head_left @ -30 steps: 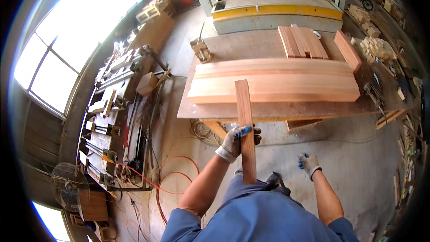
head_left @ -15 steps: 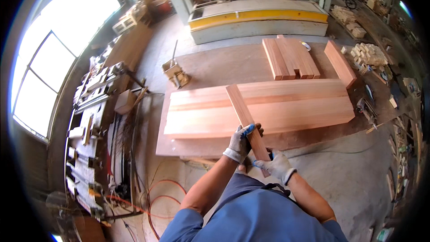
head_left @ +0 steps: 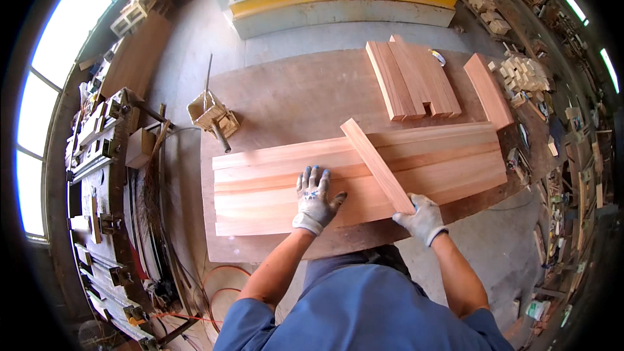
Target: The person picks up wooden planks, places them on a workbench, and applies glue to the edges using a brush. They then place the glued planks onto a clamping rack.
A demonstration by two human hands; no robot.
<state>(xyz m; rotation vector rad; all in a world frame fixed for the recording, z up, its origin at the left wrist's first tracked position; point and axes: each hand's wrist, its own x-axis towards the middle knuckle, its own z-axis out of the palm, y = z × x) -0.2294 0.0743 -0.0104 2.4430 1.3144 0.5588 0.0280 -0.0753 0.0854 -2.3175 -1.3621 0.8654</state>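
Observation:
A wide reddish wood panel of several strips lies across the worktable in front of me. My left hand, in a grey work glove with blue fingertips, is over the panel's left half with its fingers spread; it holds nothing. In my right hand, also gloved, is the near end of a narrow wood board. That board slants away to the left above the panel, its far end near the panel's back edge. Whether it touches the panel I cannot tell.
Behind the panel lie several thick wood planks, with a tape roll on them and a wood beam to their right. A wooden box with a stick stands back left. A clamp rack runs along the left.
My left hand has let go of the narrow board and moved left onto the panel, fingers spread. The board, held by my right hand, has shifted right and forward. My view has tilted down.

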